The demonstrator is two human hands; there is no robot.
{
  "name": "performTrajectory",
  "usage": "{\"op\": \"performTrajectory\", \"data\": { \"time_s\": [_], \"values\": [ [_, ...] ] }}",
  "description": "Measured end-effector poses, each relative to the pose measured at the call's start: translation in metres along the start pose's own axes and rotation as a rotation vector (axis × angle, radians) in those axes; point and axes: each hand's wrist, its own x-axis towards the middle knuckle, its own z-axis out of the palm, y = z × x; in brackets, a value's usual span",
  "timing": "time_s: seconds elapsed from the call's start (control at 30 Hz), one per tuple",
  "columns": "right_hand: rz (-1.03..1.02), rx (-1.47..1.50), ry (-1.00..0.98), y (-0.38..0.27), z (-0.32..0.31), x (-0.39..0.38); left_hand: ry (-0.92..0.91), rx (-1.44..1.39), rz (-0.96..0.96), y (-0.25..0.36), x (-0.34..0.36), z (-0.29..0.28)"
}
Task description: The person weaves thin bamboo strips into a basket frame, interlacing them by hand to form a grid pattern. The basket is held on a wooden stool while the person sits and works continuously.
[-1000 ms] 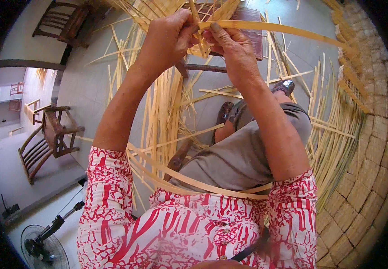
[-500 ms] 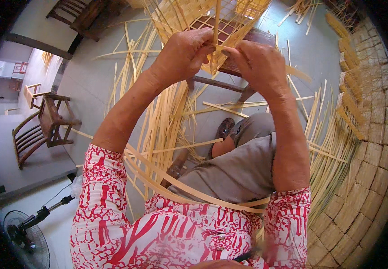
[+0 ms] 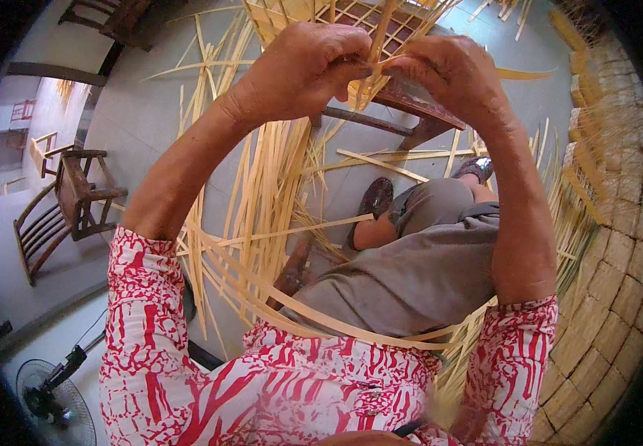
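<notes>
Evidently, a basket (image 3: 269, 18) is being worked in the head view: a pale strip (image 3: 522, 73) appears to be pinched tight by the fingers of the right hand (image 3: 451, 70), with its tail jutting out past that hand. The left hand (image 3: 308, 70) is curled beside an upright stick (image 3: 382, 36), its fingers nearly closed; whether the stick or the strip is gripped by them cannot be told. The basket is seen beyond both hands, over the near edge of the dark wooden worktop (image 3: 418, 104), left of the near right corner; whether its weight is borne there is hidden.

The step in hand is judged to be the passing of the strip around the stick; for the next move, the strip would need to be drawn snug without being split.

By count, one strip is pinched, and one basket and one worktop are shown. Two shoes (image 3: 376, 201) and one fan (image 3: 46, 394) are seen. The loose strips (image 3: 262, 175) are too overlapped to be counted.
</notes>
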Motion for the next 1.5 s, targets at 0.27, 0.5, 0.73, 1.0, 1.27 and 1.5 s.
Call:
{"op": "performTrajectory", "data": {
  "time_s": [0.27, 0.5, 0.73, 1.0, 1.27, 1.5],
  "values": [
    [-0.026, 0.21, -0.217, -0.005, -0.017, 0.02, -0.074, 0.06, 0.097, -0.003, 0.007, -0.013],
    [-0.126, 0.273, -0.252, -0.008, -0.02, 0.027, -0.153, -0.252, -0.117, -0.001, 0.0, -0.016],
    [-0.068, 0.18, -0.357, -0.015, -0.035, 0.034, -0.246, -0.273, -0.06, -0.01, 0.007, -0.018],
    [-0.049, -0.088, 0.046, -0.012, -0.009, 0.014, 0.009, -0.071, -0.04, -0.005, 0.002, -0.007],
    [0.347, 0.364, 0.639, -0.045, 0.012, -0.004, 0.434, -0.154, -0.261, -0.005, -0.009, 0.022],
    [0.804, 1.712, 0.621, -0.034, 0.04, -0.001, 0.4, -0.191, -0.194, -0.017, -0.02, 0.01]
  ]
}}
